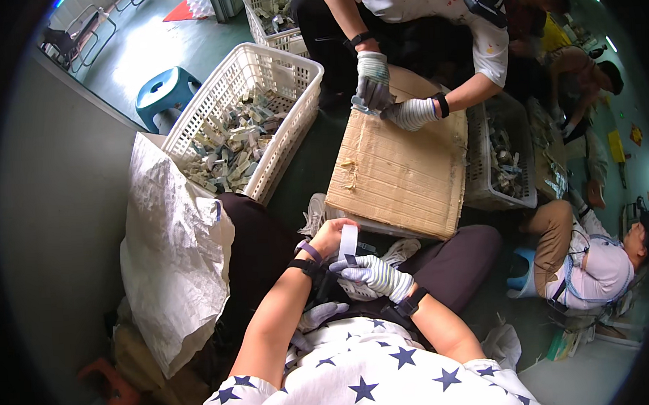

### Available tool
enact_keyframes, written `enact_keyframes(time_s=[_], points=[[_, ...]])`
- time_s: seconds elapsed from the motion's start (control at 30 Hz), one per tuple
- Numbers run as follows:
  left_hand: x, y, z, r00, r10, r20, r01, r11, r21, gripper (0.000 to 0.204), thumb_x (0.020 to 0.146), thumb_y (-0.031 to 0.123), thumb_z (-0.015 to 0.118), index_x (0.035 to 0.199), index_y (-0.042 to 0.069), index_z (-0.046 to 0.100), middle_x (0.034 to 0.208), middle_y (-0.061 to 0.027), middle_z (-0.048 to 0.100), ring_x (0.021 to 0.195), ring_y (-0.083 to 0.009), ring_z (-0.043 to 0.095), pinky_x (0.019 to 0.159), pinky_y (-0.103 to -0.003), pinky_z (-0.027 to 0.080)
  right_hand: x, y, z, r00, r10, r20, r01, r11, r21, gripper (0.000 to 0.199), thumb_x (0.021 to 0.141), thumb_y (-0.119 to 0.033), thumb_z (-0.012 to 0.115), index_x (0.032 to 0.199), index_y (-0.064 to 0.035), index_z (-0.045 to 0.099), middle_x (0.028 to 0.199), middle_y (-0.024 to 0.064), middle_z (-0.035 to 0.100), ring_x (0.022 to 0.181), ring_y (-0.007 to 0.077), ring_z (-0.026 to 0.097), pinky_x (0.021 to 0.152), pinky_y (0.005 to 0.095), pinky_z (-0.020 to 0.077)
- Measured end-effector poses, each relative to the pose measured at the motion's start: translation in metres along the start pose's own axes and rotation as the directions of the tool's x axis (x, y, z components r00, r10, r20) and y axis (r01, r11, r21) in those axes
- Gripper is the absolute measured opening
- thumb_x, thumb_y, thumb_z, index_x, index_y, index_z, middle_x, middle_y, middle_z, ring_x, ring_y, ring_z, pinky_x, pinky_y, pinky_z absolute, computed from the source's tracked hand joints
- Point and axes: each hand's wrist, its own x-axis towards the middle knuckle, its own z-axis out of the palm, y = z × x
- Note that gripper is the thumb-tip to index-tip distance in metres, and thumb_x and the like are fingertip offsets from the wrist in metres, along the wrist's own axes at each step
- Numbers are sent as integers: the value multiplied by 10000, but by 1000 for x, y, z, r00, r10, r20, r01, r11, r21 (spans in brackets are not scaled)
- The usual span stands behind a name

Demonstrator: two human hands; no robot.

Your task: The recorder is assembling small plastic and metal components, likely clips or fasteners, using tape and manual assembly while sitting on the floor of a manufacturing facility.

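My bare left hand (329, 237) pinches a flat white strip (348, 240), which may be tape, in front of my lap. My right hand (380, 277), in a white and grey striped glove, has its fingers closed at the strip's lower end. A small dark piece shows there; I cannot make out what it is. An empty glove (322, 315) lies on my lap below my left wrist. Just beyond my hands stands a cardboard-topped work surface (399, 174). At its far side, a co-worker's gloved hands (400, 101) work on a small pale piece.
Left of the cardboard stands a white plastic basket (279, 150) of small pale parts. A white sack (175, 256) is at my left knee. Another basket (516, 194) with parts stands right. Further off are a blue stool (164, 92) and a seated person (591, 263).
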Motion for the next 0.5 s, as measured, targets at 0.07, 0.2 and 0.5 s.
enact_keyframes(time_s=[0.07,0.2,0.5], points=[[0,2,2,1000,-5,9,5,999,34,148,855,82,620,982,7,636,869,-17,636,765,-74,576,689,-237,487,0,3,-7,999,43,10,-43,998,35,295,894,-116,587,1174,-23,599,1035,10,621,920,84,562,835,225,453],[-1,3,0,997,-69,28,68,997,42,142,837,68,643,969,14,638,891,-22,646,776,-86,592,672,-242,498,-3,-10,-3,995,102,10,-103,994,40,298,893,-98,582,1175,-4,592,1080,20,620,964,94,566,876,232,445],[-2,-2,-1,997,-78,22,76,995,57,132,838,115,655,927,17,651,824,5,630,722,-77,573,669,-238,483,-22,-41,-58,951,-51,-306,-27,969,-247,315,912,-259,576,1118,-24,607,841,-5,607,659,51,521,654,197,443]])
